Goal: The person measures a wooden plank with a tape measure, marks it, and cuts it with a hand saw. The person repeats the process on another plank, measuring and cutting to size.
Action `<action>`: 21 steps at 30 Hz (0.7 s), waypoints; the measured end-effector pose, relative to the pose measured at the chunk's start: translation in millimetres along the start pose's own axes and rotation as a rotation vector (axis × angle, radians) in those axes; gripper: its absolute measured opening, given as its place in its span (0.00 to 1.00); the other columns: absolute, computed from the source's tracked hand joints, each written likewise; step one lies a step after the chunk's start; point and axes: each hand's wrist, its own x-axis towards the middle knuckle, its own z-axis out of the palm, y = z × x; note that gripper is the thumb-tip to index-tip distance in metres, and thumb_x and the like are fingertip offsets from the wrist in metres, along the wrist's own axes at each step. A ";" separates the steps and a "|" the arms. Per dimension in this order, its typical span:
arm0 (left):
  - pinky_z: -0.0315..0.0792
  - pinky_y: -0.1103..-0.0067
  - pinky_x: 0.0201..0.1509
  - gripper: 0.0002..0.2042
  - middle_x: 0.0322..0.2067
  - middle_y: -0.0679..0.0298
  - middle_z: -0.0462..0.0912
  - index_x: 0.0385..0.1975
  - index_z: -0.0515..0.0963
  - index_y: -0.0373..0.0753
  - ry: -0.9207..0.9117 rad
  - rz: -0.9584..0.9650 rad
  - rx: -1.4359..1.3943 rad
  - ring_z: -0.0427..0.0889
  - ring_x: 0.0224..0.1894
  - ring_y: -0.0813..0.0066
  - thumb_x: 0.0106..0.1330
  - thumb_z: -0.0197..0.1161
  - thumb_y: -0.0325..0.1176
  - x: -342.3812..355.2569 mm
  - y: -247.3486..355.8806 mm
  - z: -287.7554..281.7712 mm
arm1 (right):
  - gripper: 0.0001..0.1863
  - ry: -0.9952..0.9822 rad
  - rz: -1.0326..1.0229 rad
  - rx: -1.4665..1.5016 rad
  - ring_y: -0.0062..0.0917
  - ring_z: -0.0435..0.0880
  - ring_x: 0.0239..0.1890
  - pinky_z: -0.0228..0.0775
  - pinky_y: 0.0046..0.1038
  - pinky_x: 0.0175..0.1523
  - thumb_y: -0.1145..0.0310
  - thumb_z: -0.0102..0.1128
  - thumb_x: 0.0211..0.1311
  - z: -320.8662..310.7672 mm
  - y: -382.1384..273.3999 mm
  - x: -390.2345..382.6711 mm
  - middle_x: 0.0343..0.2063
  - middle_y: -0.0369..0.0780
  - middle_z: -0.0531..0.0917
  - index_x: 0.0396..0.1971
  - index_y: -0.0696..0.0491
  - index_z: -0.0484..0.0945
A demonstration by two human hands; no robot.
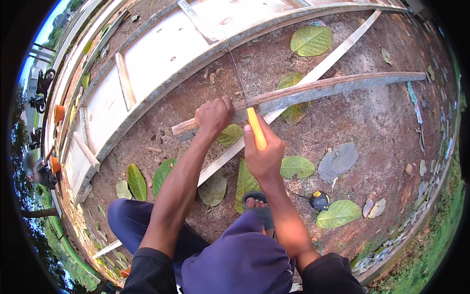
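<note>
A long wooden plank [338, 84] lies crosswise in front of me, over a thin pale batten [338, 54] that runs diagonally beneath it. My left hand [214, 116] is closed around the plank near its left end. In my right hand [264, 152] is the yellow-orange handle of a handsaw [256, 128], gripped with the fingers wrapped round it. The saw's thin blade [237, 73] stretches away from me across the plank, just right of my left hand. Its far tip reaches the edge of the wooden panel frame behind.
A large pale panel with a timber frame [161, 93] spans the far left and top. A black and yellow tape measure [319, 201] lies on the soil at right, near a big green leaf [339, 214]. My sandalled foot [257, 202] is close below the saw. Orange pots [58, 113] stand at far left.
</note>
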 end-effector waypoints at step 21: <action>0.81 0.53 0.46 0.28 0.29 0.38 0.86 0.26 0.86 0.31 -0.107 -0.135 0.028 0.88 0.34 0.41 0.73 0.43 0.45 -4.5 2.5 -18.4 | 0.23 -0.145 0.102 0.049 0.35 0.92 0.34 0.84 0.29 0.42 0.73 0.60 0.65 -119.5 -24.1 -137.9 0.37 0.52 0.89 0.57 0.70 0.78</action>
